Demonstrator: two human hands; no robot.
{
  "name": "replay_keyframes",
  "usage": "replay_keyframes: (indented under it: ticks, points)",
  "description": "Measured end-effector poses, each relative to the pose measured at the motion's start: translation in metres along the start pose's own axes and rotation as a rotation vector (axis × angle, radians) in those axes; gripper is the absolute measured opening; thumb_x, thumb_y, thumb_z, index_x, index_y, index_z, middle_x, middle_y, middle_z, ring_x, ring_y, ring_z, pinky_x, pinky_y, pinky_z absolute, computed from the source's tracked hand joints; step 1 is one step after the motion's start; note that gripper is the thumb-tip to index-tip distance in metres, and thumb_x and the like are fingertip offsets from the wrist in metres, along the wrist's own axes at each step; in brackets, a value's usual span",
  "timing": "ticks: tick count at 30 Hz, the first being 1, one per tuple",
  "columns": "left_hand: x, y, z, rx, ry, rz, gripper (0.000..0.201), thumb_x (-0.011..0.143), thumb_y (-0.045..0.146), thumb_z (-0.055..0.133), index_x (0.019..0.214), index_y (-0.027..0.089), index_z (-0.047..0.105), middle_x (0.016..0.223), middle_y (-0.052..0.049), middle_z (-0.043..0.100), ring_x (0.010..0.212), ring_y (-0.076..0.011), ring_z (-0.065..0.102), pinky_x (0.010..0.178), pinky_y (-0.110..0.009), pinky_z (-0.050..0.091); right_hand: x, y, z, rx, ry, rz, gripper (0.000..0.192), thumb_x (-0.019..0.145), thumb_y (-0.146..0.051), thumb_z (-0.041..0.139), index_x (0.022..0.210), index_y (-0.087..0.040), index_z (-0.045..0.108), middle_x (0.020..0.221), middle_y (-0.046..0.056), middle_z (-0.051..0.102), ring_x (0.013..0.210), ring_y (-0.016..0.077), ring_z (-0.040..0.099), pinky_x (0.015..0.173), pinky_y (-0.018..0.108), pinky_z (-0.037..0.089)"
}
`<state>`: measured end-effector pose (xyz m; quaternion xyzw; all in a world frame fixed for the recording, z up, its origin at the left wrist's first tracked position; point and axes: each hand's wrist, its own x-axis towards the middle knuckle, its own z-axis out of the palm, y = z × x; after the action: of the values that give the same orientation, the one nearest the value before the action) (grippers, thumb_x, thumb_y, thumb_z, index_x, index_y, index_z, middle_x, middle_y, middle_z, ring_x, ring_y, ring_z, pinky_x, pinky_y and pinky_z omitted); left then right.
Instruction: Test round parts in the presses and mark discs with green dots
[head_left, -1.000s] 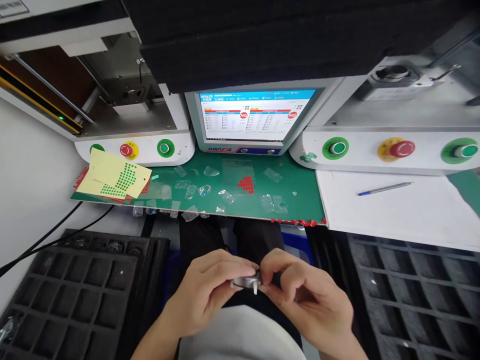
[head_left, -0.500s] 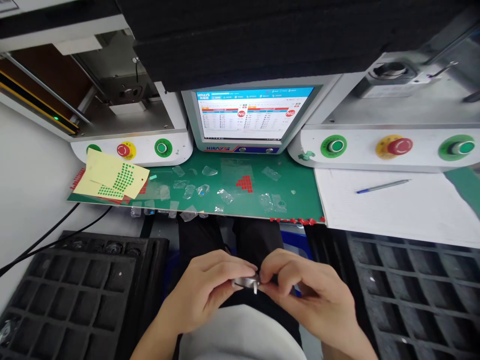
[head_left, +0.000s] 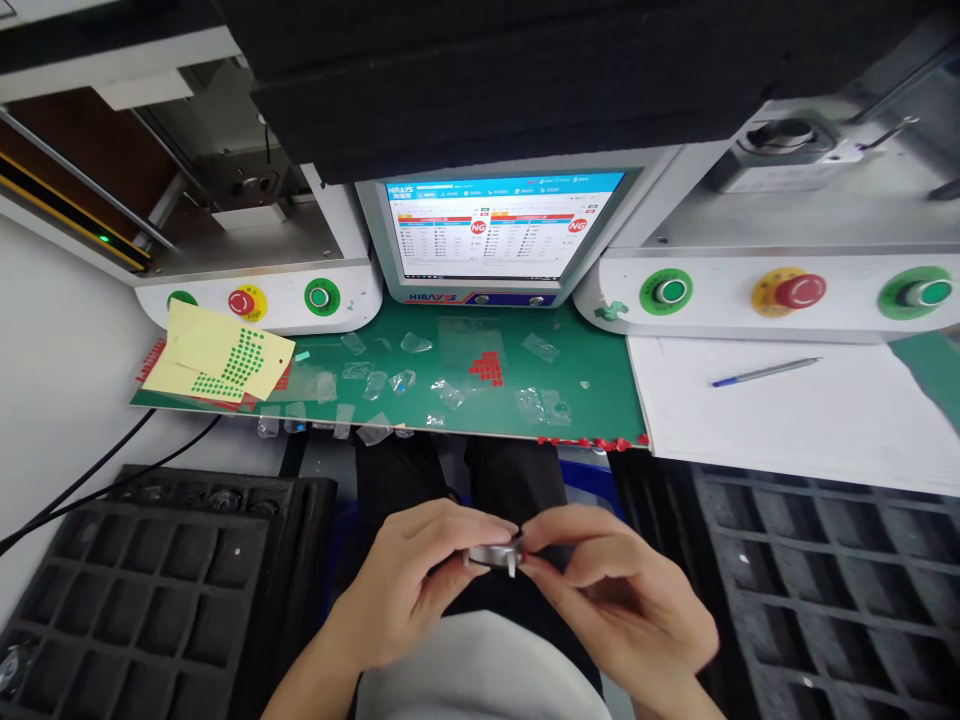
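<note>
A small round silver watch case, with short lugs pointing down, is held edge-on above my lap. My left hand is closed on its left side, thumb below and fingers over the top. At its right edge, the thumb and index finger of my right hand pinch it, the other fingers curled. The fingertips hide part of the case, and its upper face cannot be made out.
A green bench top carries clear film scraps, red stickers and yellow sticker sheets. Behind it stands a monitor between two button panels. Black compartment trays flank me. A pen lies on white paper.
My right hand has shifted slightly, its index finger now straighter along the edge of the watch case. The case has tilted a little; both hands still hold it. The view has moved slightly.
</note>
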<state>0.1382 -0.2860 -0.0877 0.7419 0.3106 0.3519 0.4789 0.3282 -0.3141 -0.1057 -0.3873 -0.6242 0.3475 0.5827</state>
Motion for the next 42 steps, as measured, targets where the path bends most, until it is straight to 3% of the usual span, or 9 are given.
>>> replay_keyframes:
  ticks: [6,14,18,25,28,32,36,39,42]
  points:
    - [0.001,-0.002,0.001,0.012,0.004,-0.004,0.025,0.100,0.020,0.047,0.121,0.020,0.060,0.106,-0.009,0.073,0.093,-0.0169,0.068,0.082,-0.026,0.054,0.002,0.000,0.001,-0.087,0.016,-0.180,0.028,0.076,0.011,0.062,0.083,-0.016,0.057,0.075,0.003,0.067,0.071,0.0142,0.069,0.061,0.024,0.061]
    - [-0.001,-0.002,-0.002,-0.010,-0.047,-0.062,0.023,0.100,0.021,0.048,0.118,0.021,0.062,0.102,-0.007,0.073,0.092,-0.0167,0.069,0.082,-0.025,0.052,0.006,0.000,-0.010,-0.079,-0.207,-0.194,0.028,0.079,0.012,0.054,0.090,-0.013,0.056,0.079,0.007,0.066,0.078,0.0161,0.065,0.065,0.028,0.061]
    - [-0.001,-0.002,0.001,0.015,-0.035,-0.071,0.024,0.098,0.019,0.049,0.119,0.022,0.062,0.104,-0.006,0.074,0.093,-0.0159,0.069,0.083,-0.024,0.052,0.003,-0.001,-0.009,-0.132,-0.163,-0.185,0.030,0.079,0.013,0.050,0.084,-0.017,0.048,0.080,0.007,0.061,0.074,0.0141,0.061,0.060,0.028,0.057]
    - [-0.004,-0.001,0.015,0.168,0.143,-0.072,0.031,0.094,0.010,0.052,0.120,0.023,0.062,0.105,-0.003,0.075,0.094,-0.0136,0.071,0.086,-0.019,0.053,-0.003,-0.004,0.004,-0.307,-0.047,-0.189,0.034,0.078,0.014,0.048,0.079,-0.019,0.043,0.079,0.006,0.059,0.074,0.0128,0.058,0.057,0.024,0.053]
    - [-0.005,-0.006,0.013,0.188,0.370,-0.186,0.028,0.094,0.010,0.054,0.114,0.026,0.066,0.104,0.001,0.076,0.087,-0.0100,0.072,0.083,-0.014,0.054,-0.009,-0.002,0.010,-0.285,-0.064,-0.181,0.032,0.080,0.012,0.048,0.079,-0.020,0.042,0.078,0.004,0.059,0.072,0.0124,0.060,0.056,0.023,0.053]
    - [-0.010,-0.017,0.004,0.043,0.724,-0.299,0.017,0.095,0.019,0.057,0.106,0.026,0.068,0.096,0.003,0.076,0.075,-0.0081,0.073,0.074,-0.013,0.057,-0.009,0.030,0.000,-0.507,0.022,-0.068,0.021,0.090,-0.003,0.050,0.085,-0.023,0.046,0.078,0.001,0.063,0.072,0.0132,0.066,0.062,0.024,0.056]
    - [-0.018,-0.024,-0.001,-0.084,0.661,-0.376,0.013,0.094,0.026,0.060,0.103,0.024,0.069,0.094,0.002,0.077,0.074,-0.0098,0.072,0.071,-0.014,0.059,0.016,0.088,-0.030,-0.720,0.100,0.034,0.016,0.091,-0.021,0.057,0.106,-0.024,0.053,0.093,0.009,0.065,0.089,0.0256,0.067,0.077,0.042,0.057]
    - [-0.022,-0.025,-0.001,-0.119,0.587,-0.418,0.014,0.094,0.029,0.060,0.104,0.024,0.069,0.095,0.001,0.076,0.075,-0.0107,0.072,0.073,-0.015,0.059,0.044,0.124,-0.048,-0.714,-0.019,0.070,0.028,0.088,-0.024,0.055,0.116,-0.022,0.051,0.109,0.013,0.062,0.104,0.0293,0.063,0.085,0.047,0.056]
    - [-0.024,-0.025,-0.001,-0.126,0.555,-0.439,0.016,0.094,0.033,0.060,0.103,0.023,0.068,0.095,-0.001,0.076,0.077,-0.0124,0.072,0.074,-0.018,0.059,0.065,0.144,-0.053,-0.672,-0.146,0.103,0.039,0.082,-0.020,0.054,0.121,-0.021,0.048,0.116,0.013,0.057,0.100,0.0264,0.064,0.082,0.043,0.057]
